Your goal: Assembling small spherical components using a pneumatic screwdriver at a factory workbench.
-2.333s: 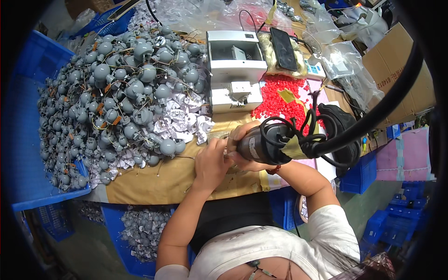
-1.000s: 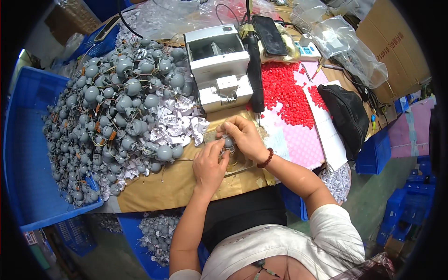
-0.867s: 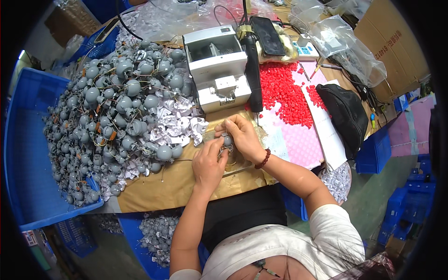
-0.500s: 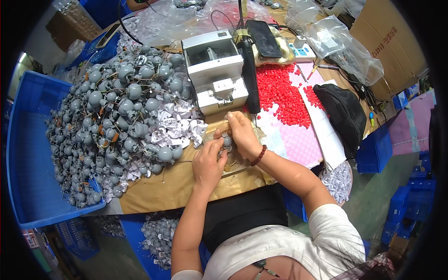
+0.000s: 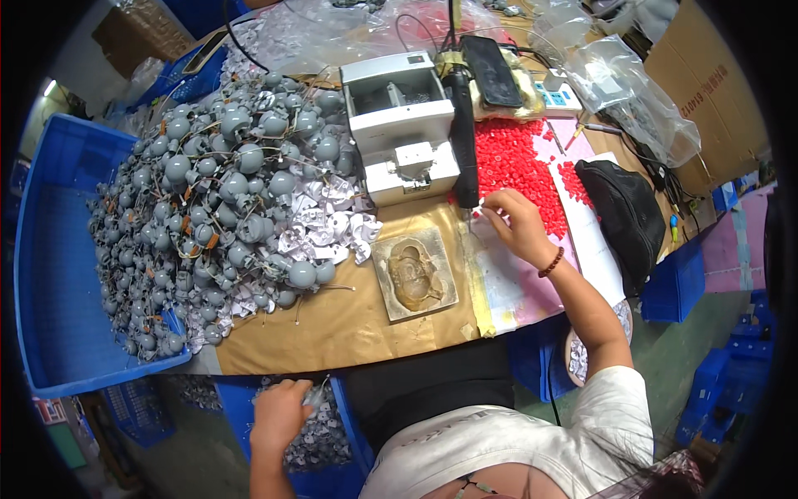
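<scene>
— Blue on the far left, what is it?

— That is a big plastic bin (image 5: 58, 274) standing against the counter (image 5: 349, 320). Just right of it, a heap of grey round parts with thin wires (image 5: 216, 191) spills across the brown counter top, and a drift of small white paper tags (image 5: 324, 229) lies along the heap's right side.

— Where is your left hand?

— My left hand (image 5: 278, 416) is down below the counter's front edge, over a blue crate of small grey-and-white bits (image 5: 320, 432) by my knees. The fingers are curled around one small grey piece (image 5: 314, 397) right at the crate's rim; I cannot tell more about the piece.

— And in the middle of the counter?

— A worn tan pad with a hollow pressed into it (image 5: 413, 273) lies flat in front of me, nothing on it. Behind it stands a white boxy machine (image 5: 401, 125), with a long black tool (image 5: 463, 137) lying along its right side.

— Your right hand?

— My right hand (image 5: 514, 224) is up on the counter, right of the pad, with a bead bracelet at the wrist. Thumb and forefinger pinch something tiny and pale (image 5: 482, 208) near the black tool's lower tip; it is too small to make out. Just beyond the hand is a spread of little red pieces (image 5: 515, 162) on a pink sheet.

— Further right?

— A black pouch (image 5: 619, 216) sits at the counter's right end, clear plastic bags (image 5: 632, 91) lie behind it, and a brown cardboard box (image 5: 715, 83) stands at the far right.
</scene>
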